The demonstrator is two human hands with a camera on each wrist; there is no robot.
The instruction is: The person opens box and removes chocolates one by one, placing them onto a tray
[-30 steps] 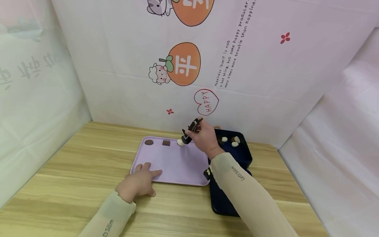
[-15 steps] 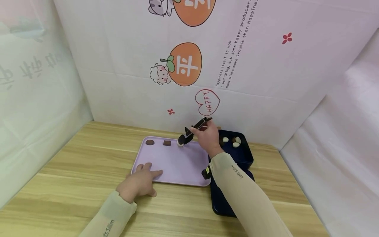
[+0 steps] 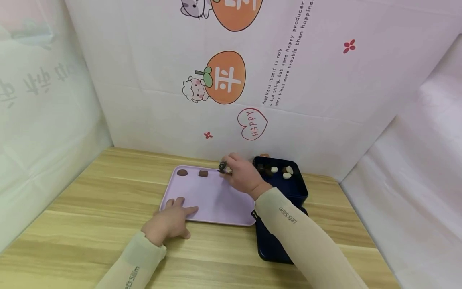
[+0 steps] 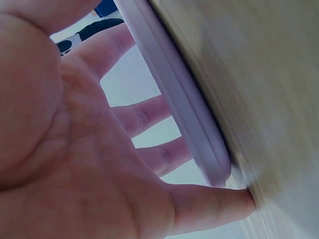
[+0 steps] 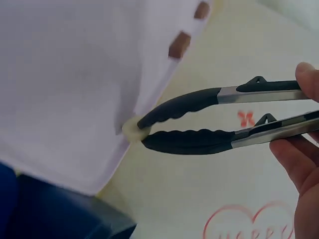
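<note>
My right hand (image 3: 242, 173) holds a pair of tongs (image 5: 187, 104) with black scalloped tips, over the far edge of a lilac tray (image 3: 216, 200). In the right wrist view the tong tips meet a round cream-white piece (image 5: 132, 130) at the tray's rim; whether they grip it firmly is unclear. The head view mostly hides that piece behind the hand. Along the tray's far side lie a brown round piece (image 3: 182, 172) and a brown square piece (image 3: 203, 174). My left hand (image 3: 169, 220) rests on the tray's near left corner, fingers spread and fairly straight.
A dark blue box (image 3: 301, 192) right of the tray contains several white and brown pieces. Nearer, another dark blue container or lid (image 3: 270, 245) lies partly under my right forearm. A printed white cloth (image 3: 151, 120) hangs behind the wooden table (image 3: 90, 212).
My right hand has shifted left and turned, so the tongs, seen lengthwise before, now appear almost end-on in the head view. My left hand and the tray hold their places.
</note>
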